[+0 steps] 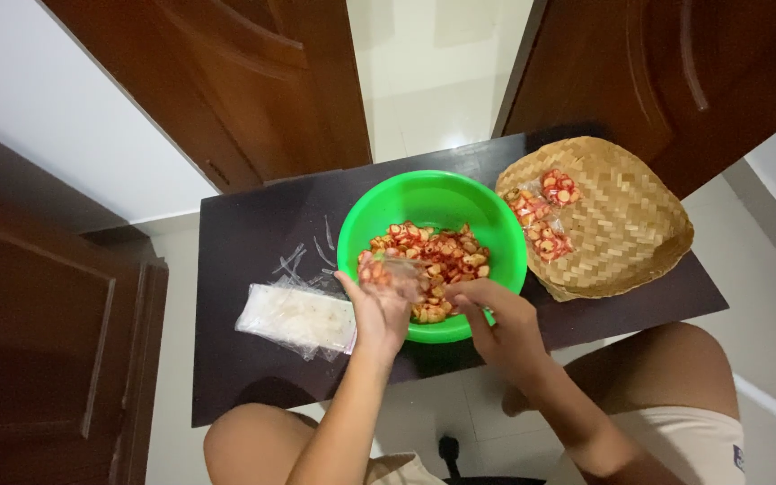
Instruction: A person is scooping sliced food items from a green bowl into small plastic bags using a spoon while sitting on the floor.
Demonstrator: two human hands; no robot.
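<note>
A bright green bowl [365, 224] sits on a dark table [244, 233], filled with red and yellow snack pieces [442, 251]. My left hand [377, 314] is at the bowl's near rim, holding a small clear plastic bag [397, 269] that has some of the snack pieces in it. My right hand [500, 319] rests on the near rim beside it, fingers bent over the snacks near the bag's mouth. A stack of clear plastic bags [296, 316] lies on the table left of the bowl.
A woven bamboo tray [621, 224] at the right holds a few filled snack bags [541, 211]. Thin clear strips [303, 256] lie on the table left of the bowl. Brown wooden doors stand behind. My knees show below the table edge.
</note>
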